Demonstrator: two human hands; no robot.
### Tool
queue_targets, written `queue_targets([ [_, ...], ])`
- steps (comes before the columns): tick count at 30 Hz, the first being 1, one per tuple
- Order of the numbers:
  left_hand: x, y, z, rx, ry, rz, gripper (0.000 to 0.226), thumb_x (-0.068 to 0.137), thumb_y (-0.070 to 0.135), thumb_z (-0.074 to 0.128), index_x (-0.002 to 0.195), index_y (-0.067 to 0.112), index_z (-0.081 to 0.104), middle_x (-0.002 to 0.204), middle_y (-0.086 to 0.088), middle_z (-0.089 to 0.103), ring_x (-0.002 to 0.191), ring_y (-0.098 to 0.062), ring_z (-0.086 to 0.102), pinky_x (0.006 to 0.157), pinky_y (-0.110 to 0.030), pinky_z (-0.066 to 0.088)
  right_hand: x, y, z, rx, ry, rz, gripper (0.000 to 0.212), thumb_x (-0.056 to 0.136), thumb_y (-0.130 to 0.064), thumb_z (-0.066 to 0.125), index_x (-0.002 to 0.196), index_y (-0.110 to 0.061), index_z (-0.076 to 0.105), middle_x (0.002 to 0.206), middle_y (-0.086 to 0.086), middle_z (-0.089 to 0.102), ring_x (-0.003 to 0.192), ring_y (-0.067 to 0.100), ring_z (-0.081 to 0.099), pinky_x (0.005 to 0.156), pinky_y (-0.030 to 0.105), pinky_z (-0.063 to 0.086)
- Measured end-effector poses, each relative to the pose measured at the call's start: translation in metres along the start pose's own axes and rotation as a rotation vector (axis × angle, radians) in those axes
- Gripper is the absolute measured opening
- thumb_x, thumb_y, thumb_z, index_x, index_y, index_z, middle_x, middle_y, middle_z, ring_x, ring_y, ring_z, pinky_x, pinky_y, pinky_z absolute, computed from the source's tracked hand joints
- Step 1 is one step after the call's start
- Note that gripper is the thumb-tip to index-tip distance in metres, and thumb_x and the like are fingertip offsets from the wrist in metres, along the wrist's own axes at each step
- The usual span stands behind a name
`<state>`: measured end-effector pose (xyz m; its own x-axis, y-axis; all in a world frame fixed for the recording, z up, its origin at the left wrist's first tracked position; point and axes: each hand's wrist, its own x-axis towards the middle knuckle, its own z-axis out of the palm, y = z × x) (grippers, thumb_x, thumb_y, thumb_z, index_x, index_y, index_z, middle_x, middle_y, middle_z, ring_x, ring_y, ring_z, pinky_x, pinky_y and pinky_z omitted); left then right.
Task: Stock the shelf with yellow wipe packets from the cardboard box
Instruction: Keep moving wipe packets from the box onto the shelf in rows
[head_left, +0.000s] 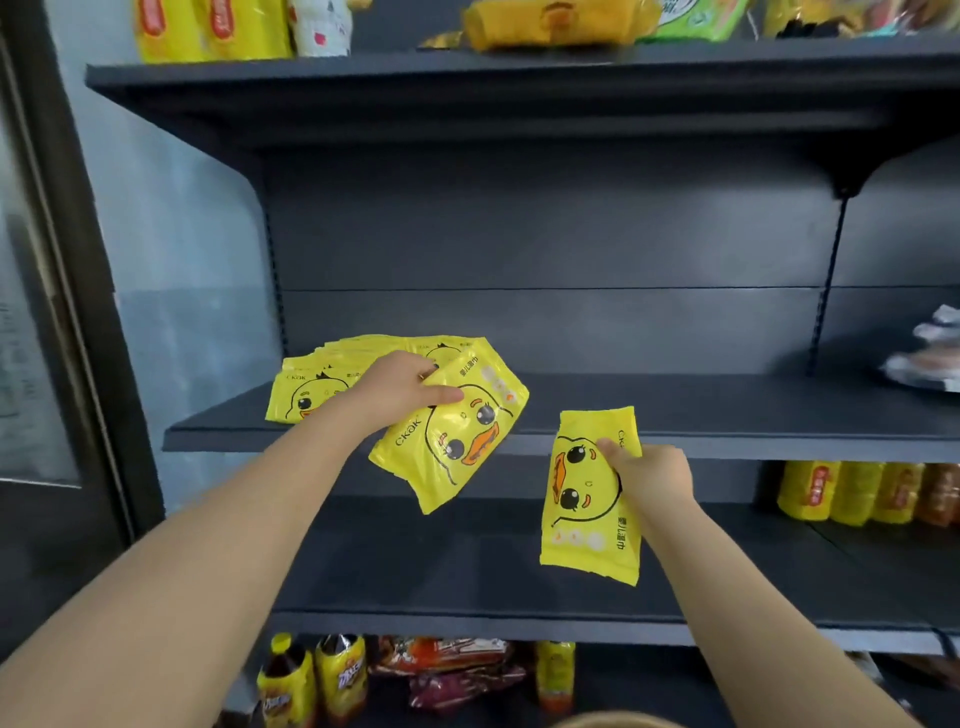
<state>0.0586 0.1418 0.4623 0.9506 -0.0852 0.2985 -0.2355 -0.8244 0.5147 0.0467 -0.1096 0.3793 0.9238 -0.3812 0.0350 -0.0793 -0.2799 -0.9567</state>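
Observation:
Several yellow duck-face wipe packets lie stacked at the left end of the middle dark shelf. My left hand grips another yellow packet, tilted and hanging half over the shelf's front edge beside the stack. My right hand pinches a third yellow packet by its upper right part; it hangs upright in front of the shelf edge, right of the first. The cardboard box is out of sight.
The top shelf carries yellow and green packs. White wrapped goods sit at the middle shelf's right end. Yellow and orange packs stand at the right of the lower shelf. Bottles and snack bags fill the bottom.

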Motion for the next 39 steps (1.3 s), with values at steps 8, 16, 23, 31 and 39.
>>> queue_targets([
  [8,0.059,-0.003,-0.009,0.066,0.022,0.097,0.032,0.087,0.038,0.062,0.063,0.021,0.050,0.060,0.007,0.044,0.056,-0.006,0.042,0.051,-0.024,0.026,0.045,-0.037,0.029,-0.017,-0.026,-0.067,0.038,0.089,-0.043,0.058,0.071,-0.011,0.052,0.080,0.011,0.065,0.065,0.022,0.062,0.054,0.027,0.045],
  [16,0.195,-0.032,-0.025,0.173,-0.042,0.220,0.029,0.087,0.040,0.061,0.077,0.014,0.055,0.070,0.003,0.049,0.062,-0.010,0.046,0.052,-0.024,0.030,0.120,-0.071,0.077,-0.139,0.115,-0.199,0.042,0.089,-0.043,0.057,0.070,-0.007,0.051,0.063,0.008,0.058,0.052,0.018,0.054,0.048,0.025,0.039],
  [23,0.331,-0.092,-0.005,0.325,-0.211,0.359,0.029,0.084,0.042,0.064,0.083,0.014,0.057,0.077,0.000,0.053,0.070,-0.016,0.049,0.060,-0.029,0.035,0.207,-0.099,0.150,-0.200,0.190,-0.157,0.045,0.090,-0.043,0.056,0.061,-0.010,0.046,0.056,0.003,0.053,0.048,0.015,0.051,0.044,0.023,0.035],
  [31,0.410,-0.138,0.032,0.449,-0.313,0.460,0.021,0.083,0.037,0.067,0.084,0.021,0.053,0.075,0.007,0.048,0.065,-0.011,0.044,0.057,-0.026,0.033,0.267,-0.105,0.201,-0.182,0.169,-0.169,0.039,0.089,-0.042,0.059,0.068,-0.010,0.054,0.063,0.003,0.060,0.052,0.014,0.057,0.045,0.022,0.037],
  [39,0.436,-0.149,0.062,0.694,-0.425,0.529,0.035,0.079,0.038,0.071,0.097,0.011,0.058,0.091,-0.003,0.055,0.077,-0.018,0.051,0.063,-0.031,0.040,0.301,-0.097,0.216,-0.227,0.168,-0.141,0.050,0.087,-0.046,0.059,0.093,0.004,0.065,0.084,0.015,0.069,0.064,0.021,0.062,0.054,0.026,0.046],
])
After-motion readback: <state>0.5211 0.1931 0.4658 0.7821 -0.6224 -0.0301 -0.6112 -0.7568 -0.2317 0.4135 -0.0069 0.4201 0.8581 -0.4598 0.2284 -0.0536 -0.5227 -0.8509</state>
